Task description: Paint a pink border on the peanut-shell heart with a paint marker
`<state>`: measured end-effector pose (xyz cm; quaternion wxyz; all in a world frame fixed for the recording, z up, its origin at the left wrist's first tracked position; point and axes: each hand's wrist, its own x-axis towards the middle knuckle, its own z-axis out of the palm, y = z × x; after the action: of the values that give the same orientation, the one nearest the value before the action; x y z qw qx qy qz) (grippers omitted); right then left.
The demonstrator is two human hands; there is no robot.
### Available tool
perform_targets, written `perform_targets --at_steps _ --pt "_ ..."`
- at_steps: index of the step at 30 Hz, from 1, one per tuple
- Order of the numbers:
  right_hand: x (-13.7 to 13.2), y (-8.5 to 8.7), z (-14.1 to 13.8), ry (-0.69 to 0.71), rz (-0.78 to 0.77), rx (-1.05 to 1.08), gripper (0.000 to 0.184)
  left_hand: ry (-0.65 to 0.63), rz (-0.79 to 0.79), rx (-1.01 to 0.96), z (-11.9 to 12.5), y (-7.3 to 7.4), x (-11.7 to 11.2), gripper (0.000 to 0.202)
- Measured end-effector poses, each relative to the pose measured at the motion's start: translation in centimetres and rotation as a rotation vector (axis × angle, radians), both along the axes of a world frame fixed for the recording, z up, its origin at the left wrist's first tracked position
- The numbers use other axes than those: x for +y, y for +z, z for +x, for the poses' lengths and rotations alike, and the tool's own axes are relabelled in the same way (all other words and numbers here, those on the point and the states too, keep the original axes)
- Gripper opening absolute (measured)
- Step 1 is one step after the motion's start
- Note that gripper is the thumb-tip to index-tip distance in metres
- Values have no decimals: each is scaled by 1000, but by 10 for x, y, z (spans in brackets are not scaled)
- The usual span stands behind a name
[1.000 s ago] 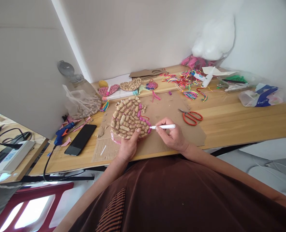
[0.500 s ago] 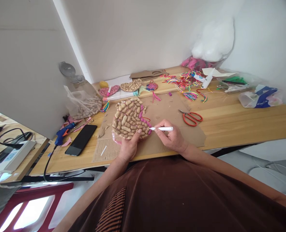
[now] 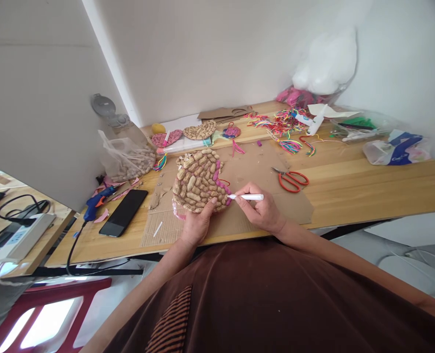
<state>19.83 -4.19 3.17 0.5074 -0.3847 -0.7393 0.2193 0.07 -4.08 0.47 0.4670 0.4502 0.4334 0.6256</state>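
My left hand (image 3: 198, 221) grips the lower edge of a heart-shaped piece covered in peanut shells (image 3: 195, 181), thumb on top and the fingers hidden underneath. Most of the shells are plain tan; those along the notched right edge are coloured pink-purple. A white marker pen (image 3: 250, 197) is pinched in my right hand (image 3: 259, 208), its tip touching the coloured shells at the right edge. Beneath lies a flat cardboard sheet (image 3: 261, 166). A red cord loop (image 3: 223, 182) shows just beyond the notch.
Red-handled scissors (image 3: 293, 180) lie right of my hands. On the left are a phone (image 3: 123, 213), a blue glue gun (image 3: 96, 202) and a bag of peanuts (image 3: 129, 159). Finished-looking peanut hearts (image 3: 199, 130) and colourful tassels (image 3: 289, 122) lie at the back.
The peanut heart has turned and shifted very slightly to the right in my left hand. My right hand keeps the marker tip at its right edge.
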Motion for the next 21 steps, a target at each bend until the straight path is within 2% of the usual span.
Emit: perform_targets --at_steps 5,9,13,21 --pt "0 1 0 -18 10 -24 8 -4 64 275 -4 -1 0 55" --pt "-1 3 0 -45 -10 -19 9 -14 59 421 -8 -3 -1 58" --pt "-1 3 0 13 28 -25 8 -14 72 428 -9 -3 0 58" --pt "-1 2 0 -52 -13 -23 8 21 89 338 -8 -8 2 62"
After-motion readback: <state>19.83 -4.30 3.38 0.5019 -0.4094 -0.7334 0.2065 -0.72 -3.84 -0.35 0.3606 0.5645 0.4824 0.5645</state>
